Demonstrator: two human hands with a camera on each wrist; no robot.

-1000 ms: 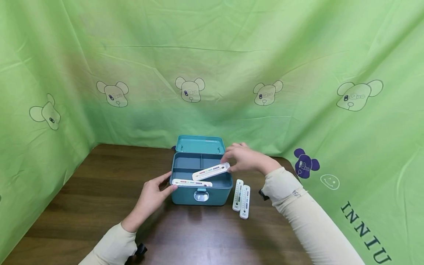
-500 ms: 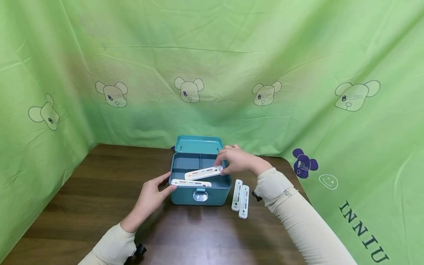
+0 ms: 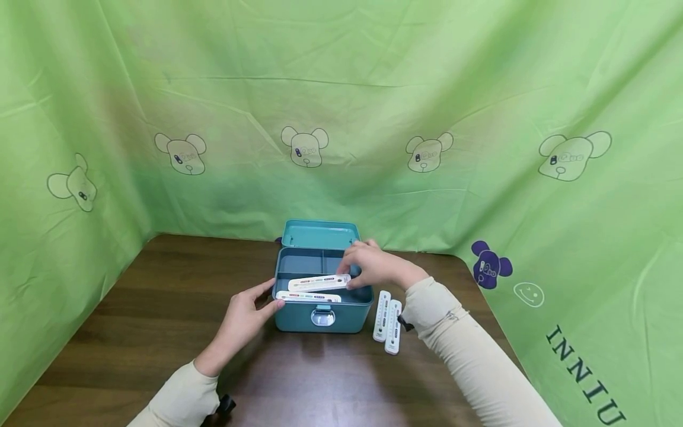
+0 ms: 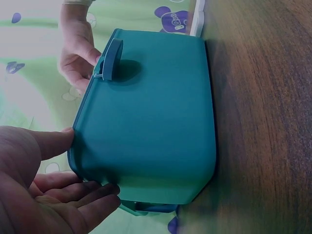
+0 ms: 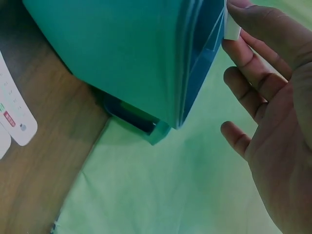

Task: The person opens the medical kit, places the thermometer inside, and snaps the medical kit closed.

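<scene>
A teal storage box [image 3: 299,319] stands with its lid [image 3: 320,234] raised at the back. My left hand [image 3: 245,317] rests at its front left corner; in the left wrist view the thumb touches the rim and nearly straight fingers lie along the side. My right hand [image 3: 373,265] pinches one end of a white thermometer [image 3: 317,283], nearly level over the front compartment. In the right wrist view only the end of that thermometer [image 5: 232,30] shows between thumb and forefinger. Another white thermometer [image 3: 308,297] lies along the box's front wall, its lower part hidden.
Two white thermometers [image 3: 381,315] lie side by side on the brown wooden table [image 3: 160,332], right of the box. Dividers split the rear of the box into smaller compartments. A green printed cloth [image 3: 373,89] hangs behind the table and along both sides.
My right hand has moved left and slightly down, bringing the thermometer farther over the front compartment and nearly level. My left hand has stayed at the box's corner.
</scene>
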